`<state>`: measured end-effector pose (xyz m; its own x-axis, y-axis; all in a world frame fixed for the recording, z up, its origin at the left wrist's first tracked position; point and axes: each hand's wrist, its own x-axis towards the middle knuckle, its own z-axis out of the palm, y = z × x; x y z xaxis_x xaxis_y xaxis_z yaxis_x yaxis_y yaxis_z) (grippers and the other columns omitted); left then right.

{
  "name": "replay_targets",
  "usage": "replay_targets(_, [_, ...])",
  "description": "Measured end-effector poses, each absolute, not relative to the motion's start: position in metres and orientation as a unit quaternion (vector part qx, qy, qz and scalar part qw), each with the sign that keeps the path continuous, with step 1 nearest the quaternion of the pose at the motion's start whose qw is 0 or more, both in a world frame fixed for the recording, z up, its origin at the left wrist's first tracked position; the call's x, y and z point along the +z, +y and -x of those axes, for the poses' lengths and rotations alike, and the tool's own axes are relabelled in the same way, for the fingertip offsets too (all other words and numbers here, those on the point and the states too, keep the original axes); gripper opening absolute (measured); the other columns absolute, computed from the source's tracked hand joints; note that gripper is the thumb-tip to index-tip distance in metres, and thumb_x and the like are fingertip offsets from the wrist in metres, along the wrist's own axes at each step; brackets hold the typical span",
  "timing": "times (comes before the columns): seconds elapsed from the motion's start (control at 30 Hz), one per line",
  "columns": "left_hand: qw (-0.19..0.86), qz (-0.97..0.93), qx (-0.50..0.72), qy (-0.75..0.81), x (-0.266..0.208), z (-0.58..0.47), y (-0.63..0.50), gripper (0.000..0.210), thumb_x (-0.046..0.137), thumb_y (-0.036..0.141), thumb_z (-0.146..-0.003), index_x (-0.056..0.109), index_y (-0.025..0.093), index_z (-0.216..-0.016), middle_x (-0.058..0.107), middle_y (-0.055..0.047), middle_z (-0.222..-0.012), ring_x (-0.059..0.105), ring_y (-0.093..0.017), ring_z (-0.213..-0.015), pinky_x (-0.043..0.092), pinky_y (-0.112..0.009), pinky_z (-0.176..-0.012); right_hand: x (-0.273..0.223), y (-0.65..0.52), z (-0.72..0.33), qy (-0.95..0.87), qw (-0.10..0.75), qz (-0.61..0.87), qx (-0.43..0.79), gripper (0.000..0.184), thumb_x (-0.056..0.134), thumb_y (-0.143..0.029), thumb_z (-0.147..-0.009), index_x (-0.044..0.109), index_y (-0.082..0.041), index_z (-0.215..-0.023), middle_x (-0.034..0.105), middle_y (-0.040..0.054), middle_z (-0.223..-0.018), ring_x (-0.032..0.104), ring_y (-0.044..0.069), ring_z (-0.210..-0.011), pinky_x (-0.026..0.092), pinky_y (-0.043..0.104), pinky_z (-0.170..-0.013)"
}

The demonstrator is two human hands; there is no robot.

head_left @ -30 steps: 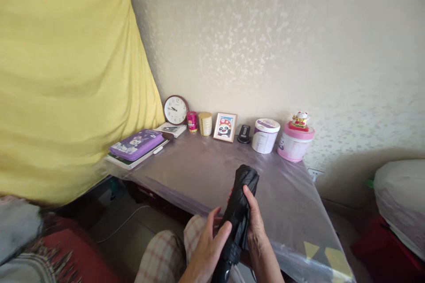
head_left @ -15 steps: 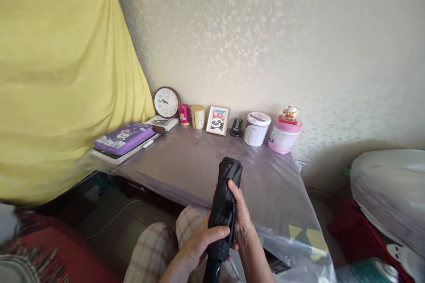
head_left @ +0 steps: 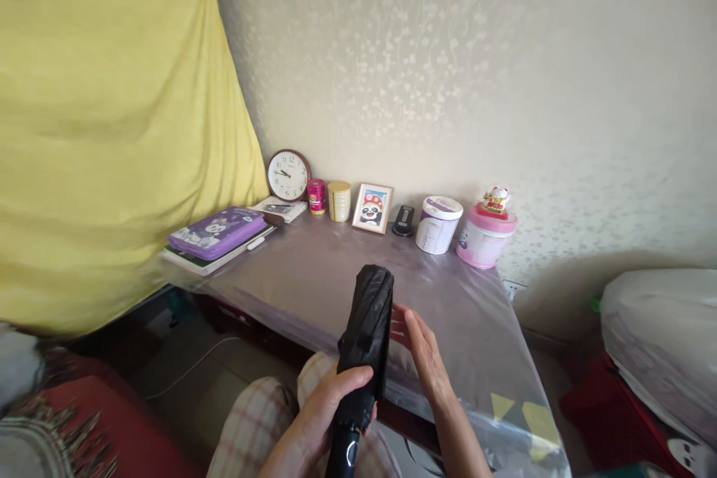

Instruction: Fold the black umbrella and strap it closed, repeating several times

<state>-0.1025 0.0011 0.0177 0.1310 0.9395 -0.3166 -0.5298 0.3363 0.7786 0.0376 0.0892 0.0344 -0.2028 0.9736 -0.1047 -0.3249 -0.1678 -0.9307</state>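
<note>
A folded black umbrella (head_left: 367, 321) stands tilted over the near edge of the table, its handle pointing down toward me. My left hand (head_left: 330, 403) is wrapped round its lower part just above the handle, the thumb lying across the fabric. Beside the umbrella's upper right side is my right hand (head_left: 423, 347), with fingers stretched out and apart; its fingertips are close to the fabric, and whether they touch it I cannot tell.
Along the back of the plastic-covered table (head_left: 302, 276) stand a clock (head_left: 288, 175), a framed panda picture (head_left: 373, 208), a white tub (head_left: 439, 225) and a pink-lidded tub (head_left: 486, 235). A purple case (head_left: 218, 233) lies at left. A yellow curtain (head_left: 112, 127) hangs there.
My right hand has let go of the umbrella and moved off to its right, fingers opening. The umbrella has shifted slightly left in my left hand. The view has turned a little.
</note>
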Motion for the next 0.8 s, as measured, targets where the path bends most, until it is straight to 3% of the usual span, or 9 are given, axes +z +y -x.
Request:
replay_targets(0.17, [0.729, -0.257, 0.494, 0.398, 0.028, 0.114, 0.003, 0.035, 0.062, 0.046, -0.072, 0.054, 0.012, -0.078, 0.061, -0.004, -0.053, 0.052, -0.012, -0.04, 0.04, -0.022, -0.039, 0.007, 0.088, -0.048, -0.512, 0.462, 0.397, 0.606, 0.035, 0.074, -0.044, -0.066, 0.071, -0.02, -0.091, 0.069, 0.003, -0.085, 0.061, 0.016, -0.071, 0.049, 0.028, -0.071])
replay_targets(0.3, [0.731, -0.269, 0.491, 0.39, 0.036, 0.114, 0.0, 0.034, 0.065, 0.043, -0.069, 0.054, 0.013, -0.082, 0.061, -0.003, -0.056, 0.054, -0.014, -0.042, 0.042, -0.024, -0.039, 0.009, 0.084, -0.039, -0.516, 0.455, 0.34, 0.641, 0.027, 0.074, -0.037, -0.068, 0.071, -0.021, -0.089, 0.069, 0.0016, -0.084, 0.061, 0.018, -0.078, 0.048, 0.03, -0.078])
replay_targets(0.47, [0.761, -0.264, 0.468, 0.363, 0.047, 0.104, -0.012, 0.033, 0.064, 0.042, -0.07, 0.053, 0.015, -0.085, 0.061, -0.003, -0.055, 0.056, -0.015, -0.044, 0.038, -0.021, -0.039, 0.036, 0.075, -0.022, -0.463, 0.406, 0.306, 0.726, 0.03, 0.082, -0.025, -0.052, 0.071, -0.019, -0.079, 0.071, 0.004, -0.083, 0.063, 0.021, -0.079, 0.05, 0.031, -0.073])
replay_targets(0.6, [0.799, -0.249, 0.412, 0.36, 0.052, 0.101, -0.017, 0.037, 0.058, 0.044, -0.074, 0.052, 0.016, -0.097, 0.061, -0.003, -0.051, 0.052, -0.013, -0.039, 0.033, -0.019, -0.039, 0.038, 0.067, -0.017, -0.474, 0.357, 0.272, 0.758, 0.037, 0.077, -0.024, -0.06, 0.07, -0.02, -0.096, 0.07, 0.0056, -0.091, 0.062, 0.02, -0.084, 0.05, 0.03, -0.076])
replay_targets(0.8, [0.832, -0.228, 0.37, 0.345, 0.056, 0.101, -0.018, 0.036, 0.059, 0.049, -0.071, 0.057, 0.014, -0.073, 0.061, -0.005, -0.053, 0.05, -0.011, -0.037, 0.035, -0.021, -0.04, 0.024, 0.056, -0.015, -0.435, 0.286, 0.296, 0.801, 0.025, 0.076, -0.03, -0.062, 0.071, -0.016, -0.082, 0.069, 0.0055, -0.076, 0.062, 0.019, -0.069, 0.05, 0.028, -0.064])
